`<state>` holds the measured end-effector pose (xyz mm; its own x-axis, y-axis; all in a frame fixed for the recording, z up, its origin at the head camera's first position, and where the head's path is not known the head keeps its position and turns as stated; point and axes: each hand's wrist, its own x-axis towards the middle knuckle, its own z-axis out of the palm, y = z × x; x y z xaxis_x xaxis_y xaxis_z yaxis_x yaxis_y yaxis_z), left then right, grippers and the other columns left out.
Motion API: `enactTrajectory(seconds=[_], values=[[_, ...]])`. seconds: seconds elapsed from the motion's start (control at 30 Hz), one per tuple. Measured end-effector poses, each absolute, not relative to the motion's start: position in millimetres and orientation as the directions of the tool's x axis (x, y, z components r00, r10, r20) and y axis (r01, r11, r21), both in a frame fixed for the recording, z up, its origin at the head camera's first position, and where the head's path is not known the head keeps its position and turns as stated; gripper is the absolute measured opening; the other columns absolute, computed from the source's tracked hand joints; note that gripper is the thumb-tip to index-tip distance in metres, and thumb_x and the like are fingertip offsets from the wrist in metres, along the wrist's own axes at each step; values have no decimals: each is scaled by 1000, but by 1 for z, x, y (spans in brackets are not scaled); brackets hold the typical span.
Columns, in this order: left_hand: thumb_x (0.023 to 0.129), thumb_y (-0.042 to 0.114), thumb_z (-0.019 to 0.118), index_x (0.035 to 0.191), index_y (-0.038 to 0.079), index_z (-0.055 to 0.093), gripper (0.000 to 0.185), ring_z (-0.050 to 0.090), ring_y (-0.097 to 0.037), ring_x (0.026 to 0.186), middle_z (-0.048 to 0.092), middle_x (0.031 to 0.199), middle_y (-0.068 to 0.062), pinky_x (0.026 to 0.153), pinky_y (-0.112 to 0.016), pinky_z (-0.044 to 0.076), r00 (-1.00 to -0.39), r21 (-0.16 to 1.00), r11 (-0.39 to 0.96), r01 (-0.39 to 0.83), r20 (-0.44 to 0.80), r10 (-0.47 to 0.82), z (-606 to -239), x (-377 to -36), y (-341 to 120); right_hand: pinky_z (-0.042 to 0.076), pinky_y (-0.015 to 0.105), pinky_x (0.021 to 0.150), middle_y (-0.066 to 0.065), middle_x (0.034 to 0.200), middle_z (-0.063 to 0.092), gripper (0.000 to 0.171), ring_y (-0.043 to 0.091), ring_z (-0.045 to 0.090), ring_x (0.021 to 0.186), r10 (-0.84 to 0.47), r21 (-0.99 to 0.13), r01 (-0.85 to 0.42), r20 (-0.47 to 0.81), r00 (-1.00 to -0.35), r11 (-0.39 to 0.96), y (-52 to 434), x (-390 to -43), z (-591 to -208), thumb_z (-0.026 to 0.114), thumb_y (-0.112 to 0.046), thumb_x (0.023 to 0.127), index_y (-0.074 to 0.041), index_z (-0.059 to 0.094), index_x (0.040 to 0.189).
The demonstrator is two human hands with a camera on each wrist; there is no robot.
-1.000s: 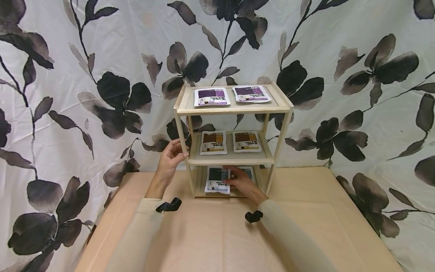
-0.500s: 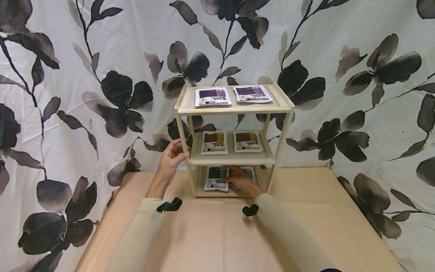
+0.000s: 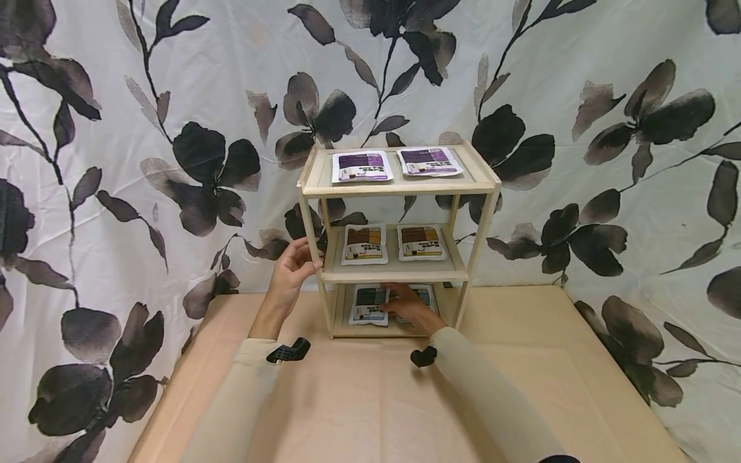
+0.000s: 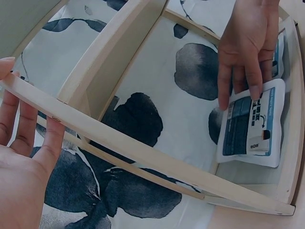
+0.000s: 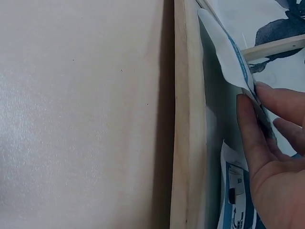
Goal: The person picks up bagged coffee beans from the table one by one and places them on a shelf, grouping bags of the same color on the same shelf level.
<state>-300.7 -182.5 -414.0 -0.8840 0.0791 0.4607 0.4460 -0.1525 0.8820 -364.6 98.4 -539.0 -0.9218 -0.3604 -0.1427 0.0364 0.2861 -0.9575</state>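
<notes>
My left hand (image 3: pixel 292 273) holds the left front post (image 4: pixel 109 136) of a small three-tier wooden shelf (image 3: pixel 399 190), thumb on one side and fingers on the other. Inside the bottom tier, my right hand (image 3: pixel 412 307) pinches the right edge of a white pouch with a dark blue label (image 3: pixel 368 307). The right wrist view shows this pouch (image 5: pixel 228 52) tilted between thumb and fingers. A second blue pouch (image 3: pixel 425 296) lies to its right on the same tier, partly hidden behind the right hand.
Two brown-labelled pouches, one on the left (image 3: pixel 364 245) and one on the right (image 3: pixel 422 242), lie on the middle tier. Two purple ones (image 3: pixel 362 166) are on top. The shelf stands on a peach-coloured table (image 3: pixel 370 399) before a floral cloth (image 3: pixel 231 77).
The right hand and the blue pouch have shifted slightly back and left, so the pouch's lower edge sits farther inside the bottom tier. The left hand keeps its hold on the post.
</notes>
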Motion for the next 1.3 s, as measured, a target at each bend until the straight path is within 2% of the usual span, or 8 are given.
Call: enactTrajectory(seconds=[0.13, 0.23, 0.43, 0.7, 0.9, 1.13, 1.3], values=[[91, -8, 65, 127, 19, 63, 45, 59, -16, 99, 64, 109, -12, 85, -25, 53, -879, 877, -160, 453, 469, 83, -416, -302, -183, 52, 48, 99, 27, 155, 35, 72, 40, 53, 129, -371, -950, 29, -149, -917, 312, 99, -361, -536, 71, -2, 93, -6, 37, 156], [91, -8, 65, 127, 19, 64, 45, 60, -17, 99, 64, 108, -12, 84, -25, 54, -877, 875, -160, 457, 473, 80, -416, -303, -183, 47, 51, 105, 25, 159, 34, 74, 42, 47, 136, -383, -940, 7, -145, -912, 340, 98, -358, -531, 72, -2, 92, -5, 36, 156], [92, -9, 64, 128, 18, 63, 45, 60, -16, 99, 65, 106, -1, 85, -25, 54, -870, 870, -154, 469, 485, 88, -414, -304, -184, 48, 50, 104, 23, 156, 39, 74, 40, 50, 134, -387, -920, -15, -151, -910, 393, 96, -352, -520, 75, -2, 90, -2, 38, 154], [90, -11, 64, 126, 19, 64, 47, 61, -17, 100, 65, 106, -3, 86, -26, 55, -875, 872, -164, 461, 478, 81, -412, -305, -183, 53, 46, 95, 26, 149, 45, 67, 40, 57, 124, -399, -893, -45, -155, -904, 448, 98, -345, -512, 75, -3, 89, 3, 45, 148], [90, -10, 65, 127, 17, 64, 45, 62, -18, 100, 66, 105, -2, 88, -27, 54, -873, 872, -145, 467, 481, 80, -412, -305, -183, 53, 48, 94, 27, 148, 45, 61, 45, 52, 130, -454, -887, -97, -135, -880, 452, 107, -333, -505, 69, -9, 94, 2, 44, 149], [92, -5, 67, 130, 3, 60, 39, 60, -18, 105, 65, 111, 0, 88, -25, 52, -881, 885, -34, 464, 465, 84, -419, -299, -193, 51, 49, 98, 23, 137, 58, 55, 38, 58, 124, -489, -780, -283, -35, -871, 558, 117, -318, -496, 67, -31, 98, 2, 54, 141], [96, -2, 65, 131, -7, 55, 37, 61, -17, 103, 62, 114, -7, 85, -26, 57, -899, 903, -19, 429, 429, 89, -430, -291, -207, 51, 50, 99, 22, 131, 63, 44, 36, 62, 119, -537, -765, -358, 19, -844, 535, 123, -305, -485, 62, -25, 101, 3, 59, 135]])
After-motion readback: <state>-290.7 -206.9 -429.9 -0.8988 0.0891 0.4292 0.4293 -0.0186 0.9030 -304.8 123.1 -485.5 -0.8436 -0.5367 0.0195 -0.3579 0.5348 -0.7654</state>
